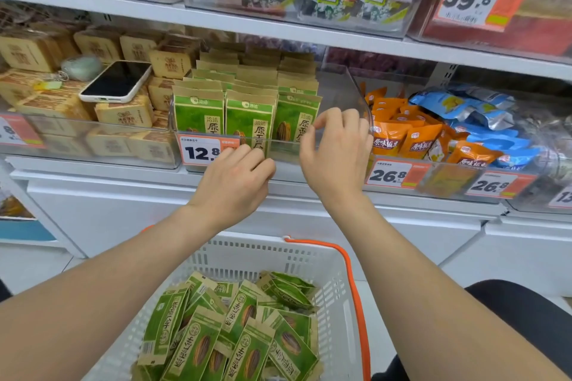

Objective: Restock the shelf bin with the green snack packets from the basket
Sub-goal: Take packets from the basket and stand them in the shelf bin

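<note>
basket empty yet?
No, a pile of green snack packets lies in the white basket.

Bright, even store light from overhead, no hard shadows. Soft shade under the upper shelf (278,29) dims the back rows in the clear bin (356,93). Mild glare on the bin's wall, faint sheen on the phone (116,80) screen, white price tags (199,150) near blown out. Wide-angle bend: shelf lines slope and curve toward the edges, the near basket (247,254) looks oversized. Centre sharp, print on the green packets (250,120) readable. Corners soft, far-right blue bags (464,114) smeared. Slight compression mush overall.
</note>
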